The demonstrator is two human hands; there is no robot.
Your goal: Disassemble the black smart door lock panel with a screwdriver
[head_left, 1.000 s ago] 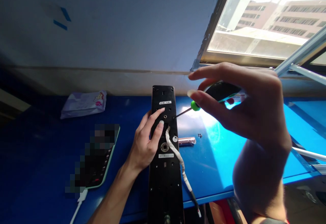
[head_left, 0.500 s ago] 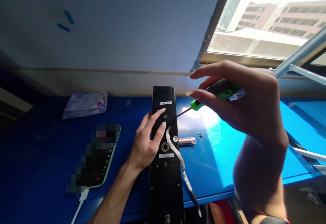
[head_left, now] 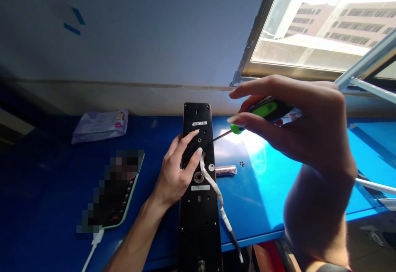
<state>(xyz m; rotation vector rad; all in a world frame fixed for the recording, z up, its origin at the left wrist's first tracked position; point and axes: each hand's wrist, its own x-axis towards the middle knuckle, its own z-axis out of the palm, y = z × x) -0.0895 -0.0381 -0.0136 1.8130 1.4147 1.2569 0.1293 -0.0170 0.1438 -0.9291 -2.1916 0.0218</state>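
screwdriver rolled about its shaft, tip kept at black panel; turning presumably under way; tool loosely clasped by right fingers, left fingers splayed on panel, empty

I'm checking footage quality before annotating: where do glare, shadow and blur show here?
Head view: window washed out toward its top, glare whitening the blue table right of the black panel; head view: right hand mostly shadowed; head view: the panel's lower label too indistinct to read.

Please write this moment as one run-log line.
left hand: on black panel | right hand: holding green-black screwdriver, tip near panel edge | small dark pieces: on blue table
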